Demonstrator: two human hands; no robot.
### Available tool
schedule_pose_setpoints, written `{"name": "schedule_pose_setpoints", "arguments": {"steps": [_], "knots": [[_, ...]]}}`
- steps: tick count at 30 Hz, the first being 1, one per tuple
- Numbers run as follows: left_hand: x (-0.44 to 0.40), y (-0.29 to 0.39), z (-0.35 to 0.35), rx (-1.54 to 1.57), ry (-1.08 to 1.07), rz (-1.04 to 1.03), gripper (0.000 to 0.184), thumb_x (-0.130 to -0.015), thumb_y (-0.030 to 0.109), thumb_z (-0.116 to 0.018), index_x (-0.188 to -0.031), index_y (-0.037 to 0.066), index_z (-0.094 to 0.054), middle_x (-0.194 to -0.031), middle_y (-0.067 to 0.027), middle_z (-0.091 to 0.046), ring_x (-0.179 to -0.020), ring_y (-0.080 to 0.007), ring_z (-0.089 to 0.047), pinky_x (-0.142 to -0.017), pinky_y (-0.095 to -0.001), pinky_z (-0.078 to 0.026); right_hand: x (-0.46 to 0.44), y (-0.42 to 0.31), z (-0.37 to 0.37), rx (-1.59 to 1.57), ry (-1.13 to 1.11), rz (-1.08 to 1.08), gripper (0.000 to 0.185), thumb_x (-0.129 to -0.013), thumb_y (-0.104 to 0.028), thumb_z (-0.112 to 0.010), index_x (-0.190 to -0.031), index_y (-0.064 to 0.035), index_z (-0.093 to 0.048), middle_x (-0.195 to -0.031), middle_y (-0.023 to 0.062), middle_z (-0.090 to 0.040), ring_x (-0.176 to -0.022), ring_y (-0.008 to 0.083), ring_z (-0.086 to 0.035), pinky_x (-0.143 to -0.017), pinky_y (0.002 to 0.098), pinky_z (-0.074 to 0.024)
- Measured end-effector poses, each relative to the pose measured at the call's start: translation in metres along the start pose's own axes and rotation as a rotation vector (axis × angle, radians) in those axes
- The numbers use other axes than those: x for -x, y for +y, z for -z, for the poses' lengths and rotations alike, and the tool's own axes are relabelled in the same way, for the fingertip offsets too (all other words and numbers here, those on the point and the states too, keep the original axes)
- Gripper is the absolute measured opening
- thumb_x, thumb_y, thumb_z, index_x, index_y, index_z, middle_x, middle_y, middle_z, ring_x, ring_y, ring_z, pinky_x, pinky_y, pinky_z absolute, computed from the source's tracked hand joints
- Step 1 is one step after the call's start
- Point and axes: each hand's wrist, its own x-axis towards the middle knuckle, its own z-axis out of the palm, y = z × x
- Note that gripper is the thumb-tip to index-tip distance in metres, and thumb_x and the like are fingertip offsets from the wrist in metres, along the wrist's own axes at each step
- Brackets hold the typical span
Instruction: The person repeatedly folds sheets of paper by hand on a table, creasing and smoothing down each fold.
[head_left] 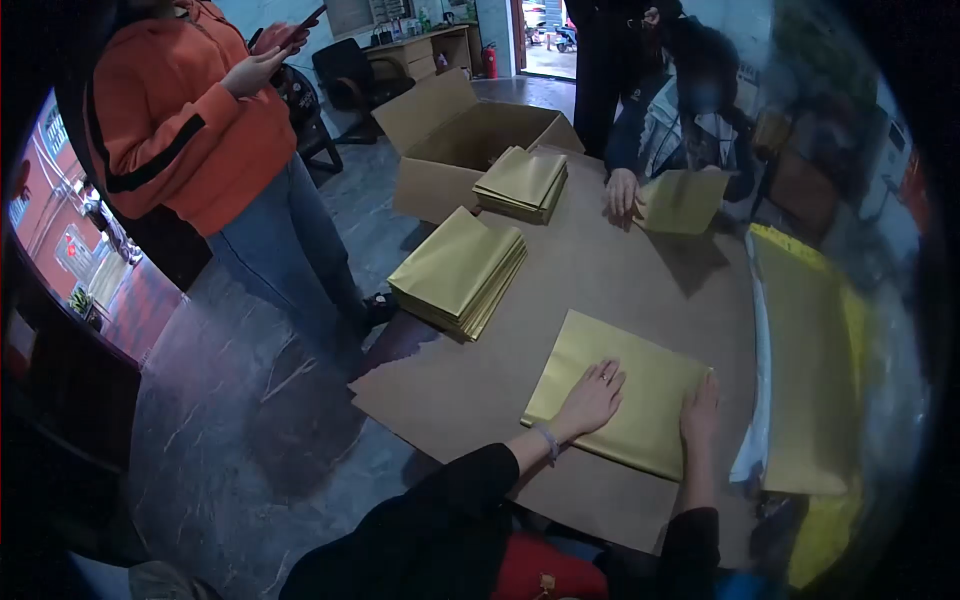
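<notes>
under the left hand | gold sheet | right hand at its edge

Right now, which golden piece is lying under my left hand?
The flat golden piece nearest you, unlike the two stacks beyond it and the raised piece opposite.

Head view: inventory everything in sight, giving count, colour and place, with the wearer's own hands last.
Gold sheet: 1, gold, under the hands
Near stack: 1, gold, table's left side
Far stack: 1, gold, beside the box
Upright sheet: 1, gold, before the seated person
Sheet pile: 1, tan, yellow-and-white wrapping, right
Cardboard cover: 1, brown, on the table
Cardboard box: 1, brown, open, far left
Orange-topped person: 1, left
Phone: 1, dark, that person's hand
Seated person: 1, dark sleeves, opposite
Standing person: 1, black clothes, back
Desk: 1, brown, back
Fire extinguisher: 1, red, near doorway
Background clutter: uncounted, blurred
Left hand: 1, black sleeve, on gold sheet
Right hand: 1, black sleeve, its right edge
</notes>
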Motion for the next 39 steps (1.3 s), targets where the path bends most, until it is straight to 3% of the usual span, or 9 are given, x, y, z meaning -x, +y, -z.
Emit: {"name": "schedule_pose_setpoints", "arguments": {"steps": [4, 9, 11, 13, 19, 25, 26, 32, 39], "knots": [[0.0, -0.001, -0.002, 0.025, 0.022, -0.006, 0.042, -0.092, 0.025, -0.042, -0.124, -0.002, -0.046, -0.134, -0.0215, -0.04, -0.128, -0.036, -0.035, -0.106, -0.0455, -0.03, 0.026, 0.009, -0.013, 0.011, 0.048, -0.015, 0.056, -0.098, -0.039, -0.031, -0.143, -0.0044, -0.027, -0.15, 0.0103, -0.026, -0.139, 0.0259, -0.022, -0.112, 0.0466, -0.0146], [-0.001, -0.002, -0.002, 0.022, 0.036, -0.027, 0.042, -0.09, 0.024, -0.045, -0.122, -0.003, -0.047, -0.132, -0.0225, -0.043, -0.127, -0.036, -0.037, -0.105, -0.0445, -0.031, 0.084, -0.004, 0.023, 0.045, -0.103, 0.023, 0.055, -0.098, -0.034, -0.034, -0.144, -0.0044, -0.025, -0.15, 0.0137, -0.022, -0.14, 0.027, -0.02, -0.112, 0.0488, -0.0123], [-0.001, -0.002, -0.004, -0.008, 0.088, -0.039, 0.04, -0.09, 0.023, -0.045, -0.121, -0.003, -0.048, -0.129, -0.0227, -0.045, -0.124, -0.0359, -0.039, -0.103, -0.0446, -0.032, 0.098, -0.01, 0.042, -0.16, -0.174, -0.032, 0.055, -0.098, -0.033, -0.035, -0.144, -0.0043, -0.023, -0.151, 0.0138, -0.022, -0.14, 0.0272, -0.019, -0.112, 0.0493, -0.0119], [-0.002, -0.003, -0.007, 0.039, 0.118, -0.053, 0.038, -0.089, 0.022, -0.047, -0.118, -0.003, -0.05, -0.127, -0.0224, -0.045, -0.123, -0.0355, -0.041, -0.102, -0.0451, -0.033, 0.093, 0.013, 0.009, -0.013, -0.082, 0.063, 0.056, -0.097, -0.033, -0.035, -0.144, -0.0052, -0.023, -0.151, 0.0125, -0.022, -0.14, 0.0273, -0.019, -0.112, 0.0505, -0.012], [0.0, -0.002, -0.005, -0.001, 0.167, -0.084, 0.036, -0.089, 0.021, -0.048, -0.118, -0.001, -0.049, -0.125, -0.0216, -0.046, -0.121, -0.0359, -0.041, -0.101, -0.0468, -0.034, 0.022, 0.022, 0.001, -0.031, -0.036, 0.044, 0.056, -0.097, -0.034, -0.036, -0.144, -0.0075, -0.024, -0.15, 0.0095, -0.025, -0.14, 0.0251, -0.019, -0.112, 0.0503, -0.0127], [-0.001, -0.001, -0.002, 0.008, 0.096, -0.051, 0.036, -0.089, 0.022, -0.047, -0.118, 0.0, -0.05, -0.129, -0.0223, -0.044, -0.124, -0.0376, -0.04, -0.102, -0.0484, -0.034, -0.011, 0.02, -0.009, 0.025, 0.067, 0.059, 0.052, -0.098, -0.035, -0.028, -0.142, -0.0068, -0.03, -0.149, 0.0088, -0.027, -0.139, 0.024, -0.022, -0.111, 0.0501, -0.0164], [-0.001, -0.001, -0.002, 0.004, 0.096, -0.05, 0.037, -0.089, 0.022, -0.047, -0.118, 0.0, -0.05, -0.13, -0.0223, -0.044, -0.124, -0.0377, -0.04, -0.103, -0.0483, -0.034, -0.009, 0.023, -0.018, 0.156, 0.076, 0.071, 0.051, -0.099, -0.034, -0.027, -0.142, -0.0061, -0.031, -0.148, 0.01, -0.029, -0.138, 0.0249, -0.023, -0.111, 0.0503, -0.0169], [0.0, 0.0, -0.002, 0.025, 0.054, -0.032, 0.04, -0.089, 0.023, -0.047, -0.122, 0.0, -0.047, -0.133, -0.0213, -0.042, -0.127, -0.0362, -0.037, -0.104, -0.0478, -0.032, 0.088, 0.018, -0.002, 0.083, -0.022, 0.102, 0.057, -0.095, -0.034, -0.039, -0.142, -0.0052, -0.028, -0.149, 0.0127, -0.026, -0.138, 0.0277, -0.023, -0.111, 0.0521, -0.0142], [0.024, -0.021, 0.017, -0.074, 0.013, 0.013, 0.047, -0.091, 0.029, -0.045, -0.129, 0.002, -0.045, -0.138, -0.0169, -0.041, -0.13, -0.0322, -0.036, -0.106, -0.0479, -0.029, 0.097, 0.019, 0.006, 0.03, 0.013, 0.096, 0.057, -0.094, -0.036, -0.041, -0.141, -0.0058, -0.03, -0.149, 0.0101, -0.027, -0.138, 0.0251, -0.024, -0.11, 0.052, -0.0163]]}}
